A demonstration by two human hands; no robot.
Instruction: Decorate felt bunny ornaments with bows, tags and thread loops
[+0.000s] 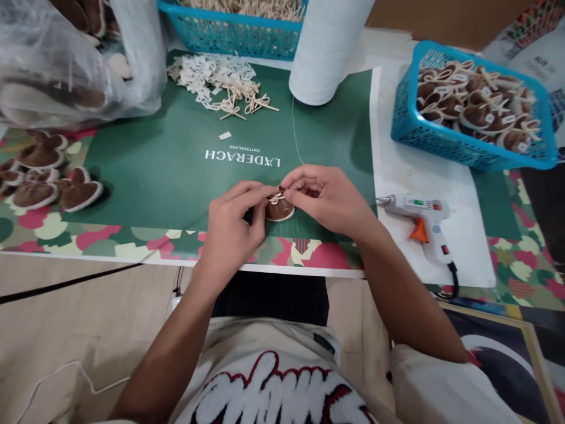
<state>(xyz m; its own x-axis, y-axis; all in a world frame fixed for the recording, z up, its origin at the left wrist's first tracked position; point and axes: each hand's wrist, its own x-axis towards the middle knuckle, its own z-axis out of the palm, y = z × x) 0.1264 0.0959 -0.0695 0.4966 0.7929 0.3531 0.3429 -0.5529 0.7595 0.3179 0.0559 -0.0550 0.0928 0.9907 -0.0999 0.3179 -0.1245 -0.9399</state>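
Note:
A small brown fabric piece with a white edge (281, 211) sits near the front of the green mat. On top of it is a cream bow (277, 199). My left hand (236, 221) pinches the piece from its left side with thumb and forefinger. My right hand (329, 197) is closed at the upper right of the piece, its thumb and forefinger at the bow. What lies between the right fingertips is partly hidden. A thin white thread (295, 132) runs down from the white spool (318, 56) towards my right fingers.
Loose cream bows (260, 104) and white labels (212, 70) lie ahead. Several brown eared pieces (79, 191) sit left, near a plastic bag (141, 65). A blue basket (468, 154) of finished-looking pieces and a glue gun (412, 204) stand right. Another blue basket (238, 36) is behind.

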